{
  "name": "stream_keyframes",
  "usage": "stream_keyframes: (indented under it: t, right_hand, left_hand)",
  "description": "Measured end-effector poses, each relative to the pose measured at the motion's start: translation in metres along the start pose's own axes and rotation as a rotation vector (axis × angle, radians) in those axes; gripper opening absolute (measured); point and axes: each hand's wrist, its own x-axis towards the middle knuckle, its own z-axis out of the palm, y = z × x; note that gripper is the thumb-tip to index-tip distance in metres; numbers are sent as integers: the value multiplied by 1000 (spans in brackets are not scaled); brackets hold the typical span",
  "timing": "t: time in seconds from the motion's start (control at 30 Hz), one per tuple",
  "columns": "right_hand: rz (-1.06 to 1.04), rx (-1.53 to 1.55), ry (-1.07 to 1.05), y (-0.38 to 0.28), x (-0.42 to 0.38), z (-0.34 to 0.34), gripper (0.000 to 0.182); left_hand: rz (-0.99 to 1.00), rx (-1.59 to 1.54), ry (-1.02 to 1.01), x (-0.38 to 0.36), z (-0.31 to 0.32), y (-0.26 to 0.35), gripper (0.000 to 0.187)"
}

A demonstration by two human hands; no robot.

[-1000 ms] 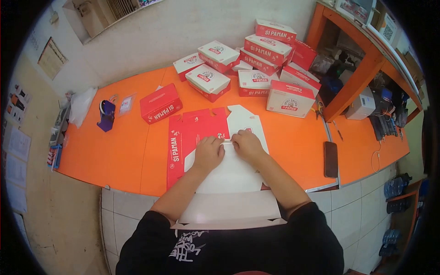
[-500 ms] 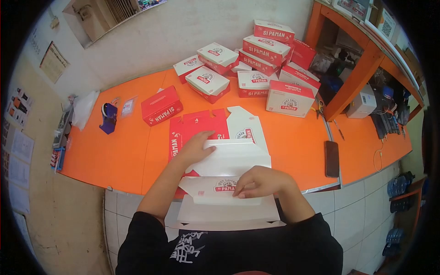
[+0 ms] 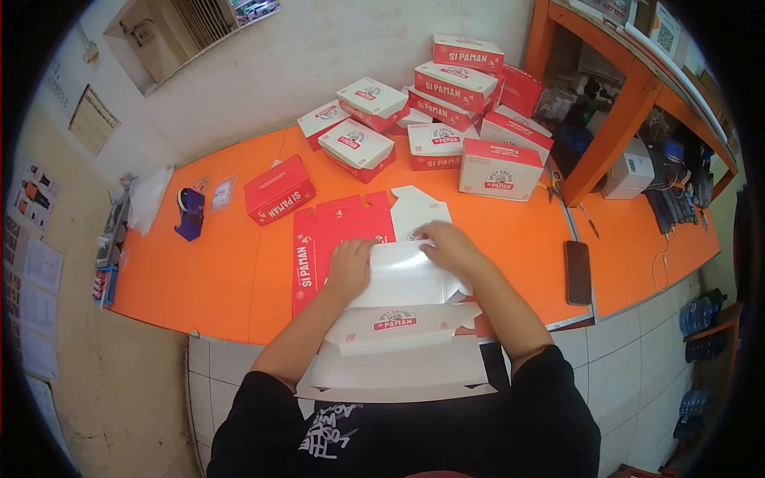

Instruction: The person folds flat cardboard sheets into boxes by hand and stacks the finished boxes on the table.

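A partly folded cardboard food box (image 3: 398, 275) lies at the front edge of the table, its plain white inside facing up and a printed flap turned toward me. My left hand (image 3: 351, 267) grips the far left corner of the white panel, fingers curled over its edge. At the far right corner, my right hand (image 3: 446, 248) is closed on the same panel, with the thumb on the white side. Under the far part lie flat red-and-white box blanks (image 3: 339, 219), partly covered by the box and my hands.
Folded boxes (image 3: 458, 84) are piled at the back against the wall. One red box (image 3: 279, 190) lies nearer on the left, beside a blue tape dispenser (image 3: 190, 213). A phone (image 3: 578, 273) and scissors (image 3: 555, 185) lie on the right. An orange shelf post (image 3: 617, 135) stands beyond.
My right hand has moved from the near printed flap up to the panel's far right corner. My left hand has shifted slightly down and now curls over the far left corner.
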Motion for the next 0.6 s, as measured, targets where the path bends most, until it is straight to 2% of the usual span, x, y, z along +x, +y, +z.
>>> stream_keyframes:
  t: [0.1,0.2,0.3,0.4,0.5,0.6]
  right_hand:
    - [-54,-130,13,8,0,13,22]
    - [-89,-91,68,7,-3,17,20]
    - [-292,-250,83,19,-2,29,17]
    - [-411,-485,-1,13,-10,26,16]
    - [-399,-588,-56,3,-18,20,17]
    - [-283,-601,-131,-3,-21,12,20]
  left_hand:
    - [26,44,50,-1,0,2,34]
    - [49,55,105,-1,0,2,30]
    - [49,34,136,-2,4,0,24]
    - [34,137,59,-6,6,-1,19]
    - [96,171,58,-7,4,3,16]
    - [215,231,25,-1,-9,13,10]
